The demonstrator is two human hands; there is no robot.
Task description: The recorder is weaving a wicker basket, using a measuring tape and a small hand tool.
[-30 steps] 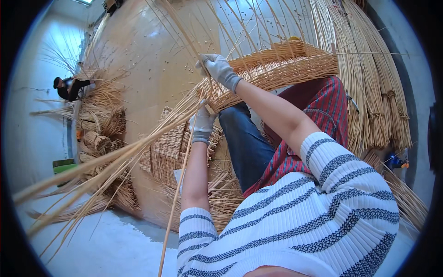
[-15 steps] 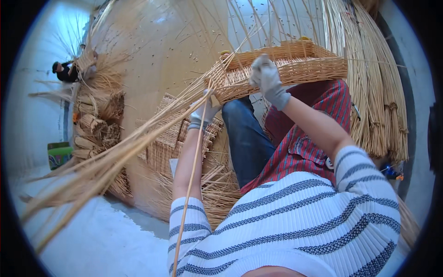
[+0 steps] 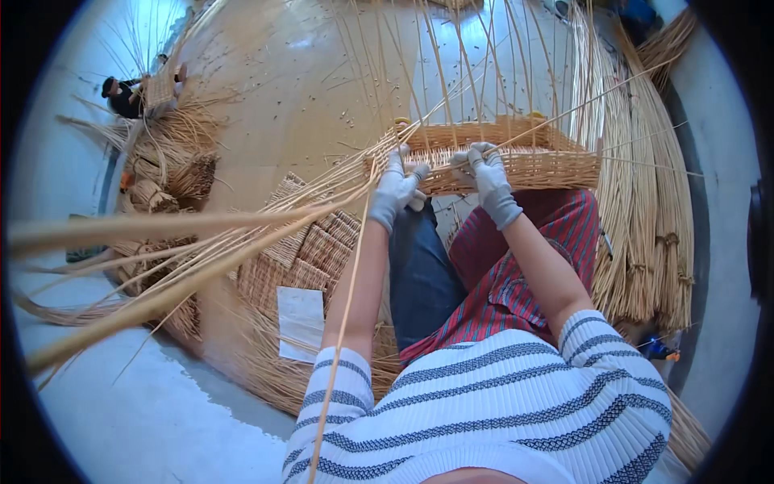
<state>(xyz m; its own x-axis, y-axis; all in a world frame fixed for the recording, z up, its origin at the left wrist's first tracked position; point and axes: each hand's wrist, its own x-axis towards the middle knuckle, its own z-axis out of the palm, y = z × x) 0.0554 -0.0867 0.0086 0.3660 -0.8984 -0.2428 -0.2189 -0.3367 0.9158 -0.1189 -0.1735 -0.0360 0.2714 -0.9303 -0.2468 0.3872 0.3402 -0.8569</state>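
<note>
A long, shallow wicker basket (image 3: 556, 171) in progress lies across my knees, with upright stakes rising along its far side. My gloved left hand (image 3: 395, 190) is closed round the basket's left end, where many long loose willow rods (image 3: 266, 222) fan out to the left. My gloved right hand (image 3: 488, 177) pinches a thin wicker strand (image 3: 580, 107) at the near rim, and the strand runs off to the upper right. Both hands are close together along that near rim. The fingertips of my left hand are partly hidden by rods. One loose rod (image 3: 343, 323) hangs down over my left arm.
Flat woven panels (image 3: 302, 262) and a pale sheet (image 3: 301, 323) lie on the floor at left, beside scattered rods. Bundled rods (image 3: 645, 210) stand along the right wall. At far left another person (image 3: 122, 98) sits beside piled wicker bundles (image 3: 169, 177).
My right hand has gone from a fist over the basket to pinching a strand at the near rim. My left hand has shifted right onto the basket's end. The loose rods have swung.
</note>
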